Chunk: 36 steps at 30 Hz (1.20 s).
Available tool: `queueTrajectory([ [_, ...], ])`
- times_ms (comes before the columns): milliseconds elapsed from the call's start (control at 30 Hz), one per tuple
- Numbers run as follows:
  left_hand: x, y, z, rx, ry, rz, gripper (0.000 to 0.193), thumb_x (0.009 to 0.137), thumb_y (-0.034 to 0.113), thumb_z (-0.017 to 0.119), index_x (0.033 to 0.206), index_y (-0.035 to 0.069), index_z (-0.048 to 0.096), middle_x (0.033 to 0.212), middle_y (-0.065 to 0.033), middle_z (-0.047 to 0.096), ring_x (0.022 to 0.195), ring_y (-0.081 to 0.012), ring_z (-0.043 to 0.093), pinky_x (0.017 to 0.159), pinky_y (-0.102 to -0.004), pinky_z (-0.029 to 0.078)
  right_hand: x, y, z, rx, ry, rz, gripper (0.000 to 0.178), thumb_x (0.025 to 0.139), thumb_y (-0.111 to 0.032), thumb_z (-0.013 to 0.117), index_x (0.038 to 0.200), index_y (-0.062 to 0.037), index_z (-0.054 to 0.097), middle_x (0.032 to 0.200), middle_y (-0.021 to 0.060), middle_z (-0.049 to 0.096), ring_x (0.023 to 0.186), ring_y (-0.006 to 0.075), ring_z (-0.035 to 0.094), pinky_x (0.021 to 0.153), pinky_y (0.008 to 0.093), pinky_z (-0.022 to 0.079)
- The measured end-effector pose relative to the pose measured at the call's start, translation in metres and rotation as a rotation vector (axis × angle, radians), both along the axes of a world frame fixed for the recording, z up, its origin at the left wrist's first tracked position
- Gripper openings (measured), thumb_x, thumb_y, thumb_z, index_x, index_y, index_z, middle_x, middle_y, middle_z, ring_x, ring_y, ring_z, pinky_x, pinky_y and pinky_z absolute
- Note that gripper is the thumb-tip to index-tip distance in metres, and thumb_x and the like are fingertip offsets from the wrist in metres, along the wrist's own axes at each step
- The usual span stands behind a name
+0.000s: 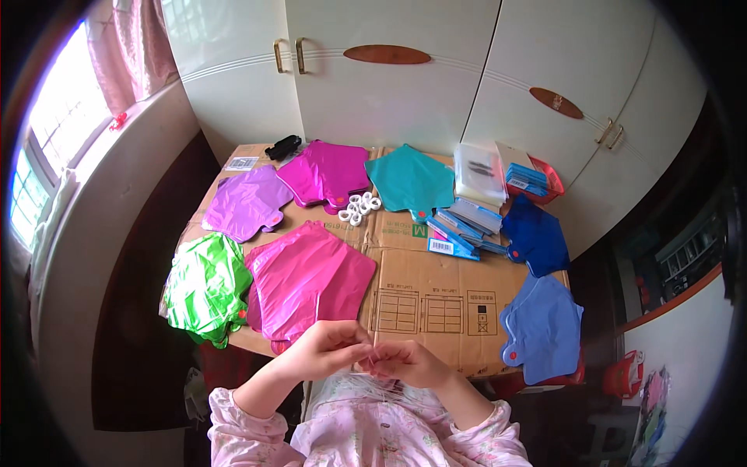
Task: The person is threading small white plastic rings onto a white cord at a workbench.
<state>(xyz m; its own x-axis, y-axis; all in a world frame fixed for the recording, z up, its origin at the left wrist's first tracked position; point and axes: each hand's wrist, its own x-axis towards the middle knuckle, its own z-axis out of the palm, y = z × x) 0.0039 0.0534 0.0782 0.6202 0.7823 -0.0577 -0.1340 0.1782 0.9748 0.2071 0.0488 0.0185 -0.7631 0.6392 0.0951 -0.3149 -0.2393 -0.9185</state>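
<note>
Left hand: [333,348] fingers curled, thumb and fingertips drawn together against those of the other hand; whether something thin is pinched there is too small to tell.
Right hand: [408,364] fingers bent inward, tips meeting the left ones just above the lap.
Pink foil piece: [311,276] nearest the hands, flat on the cardboard worktop [405,268], its near edge partly behind the left hand.
Left side: crinkled bright green foil piece [206,282] beside the pink one; lilac foil piece [247,201] above both.
Far edge: magenta foil piece [327,173], then teal foil piece [411,179]; black object [283,147] in the far left corner, its kind unclear.
Middle: cluster of white rings [359,208] between magenta and teal.
Right side: overlapping blue-and-white packets [467,226], in front of a stack of clear sleeves [476,183] with small dark items on top; red basket [555,183] holding more blue packets; dark blue foil piece [537,235], then periwinkle foil piece [542,327] toward the near right corner.
In the way: packets crowd against the teal and dark blue pieces; cardboard between them and the hands lies bare.
Behind: white cabinet doors [389,97].
</note>
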Motion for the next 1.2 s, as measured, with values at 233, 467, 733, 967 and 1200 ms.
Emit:
queueTrajectory([
  [233,-0.003,-0.032,-0.047,-0.433,-0.568,0.437,0.005,0.086,0.006,0.056,0.087,0.002,0.058,0.082,-0.0129,0.065,0.072,-0.0166,0.063,0.067,-0.0264,0.051,-0.032,-0.024,-0.040,0.146,-0.192,-0.086,0.007,0.087,-0.006,0.056,0.093,-0.0024,0.056,0.085,0.0007,0.057,0.078,0.0079,0.053,0.067,0.0237,0.043],
  [467,-0.035,-0.045,-0.048,0.860,0.763,0.369,0.019,0.068,-0.006,0.065,0.082,0.007,0.066,0.060,-0.0003,0.056,0.062,-0.0137,0.051,0.057,-0.0244,0.041,-0.039,-0.024,-0.013,0.505,-0.320,-0.383,0.008,0.083,-0.009,0.061,0.085,-0.0020,0.058,0.077,0.0096,0.057,0.068,0.0225,0.058,0.060,0.0300,0.045],
  [733,-0.041,-0.076,-0.084,-0.350,-0.611,0.494,0.006,0.075,-0.004,0.064,0.080,-0.002,0.064,0.084,-0.0116,0.057,0.072,-0.0169,0.055,0.068,-0.0279,0.047,-0.069,-0.044,-0.043,0.607,-0.341,-0.424,0.009,0.078,-0.007,0.063,0.086,-0.0032,0.061,0.081,0.0097,0.059,0.074,0.0265,0.060,0.063,0.0338,0.048],
  [967,-0.066,-0.070,-0.069,0.526,0.583,0.316,0.011,0.068,0.000,0.066,0.079,0.004,0.067,0.068,-0.0039,0.059,0.067,-0.0141,0.052,0.061,-0.0260,0.042,-0.069,-0.045,-0.040,0.780,-0.391,-0.393,0.013,0.077,-0.007,0.063,0.089,-0.0043,0.059,0.087,0.0084,0.058,0.078,0.0259,0.060,0.066,0.0331,0.048],
  [1200,-0.068,-0.095,-0.087,-0.428,-0.598,0.408,0.005,0.078,-0.003,0.062,0.082,-0.005,0.063,0.080,-0.0122,0.058,0.078,-0.0204,0.060,0.072,-0.0289,0.049,-0.083,-0.059,-0.079,0.823,-0.356,-0.315,0.013,0.076,-0.003,0.061,0.089,-0.0016,0.057,0.089,0.0094,0.058,0.081,0.0255,0.060,0.070,0.0335,0.049],
])
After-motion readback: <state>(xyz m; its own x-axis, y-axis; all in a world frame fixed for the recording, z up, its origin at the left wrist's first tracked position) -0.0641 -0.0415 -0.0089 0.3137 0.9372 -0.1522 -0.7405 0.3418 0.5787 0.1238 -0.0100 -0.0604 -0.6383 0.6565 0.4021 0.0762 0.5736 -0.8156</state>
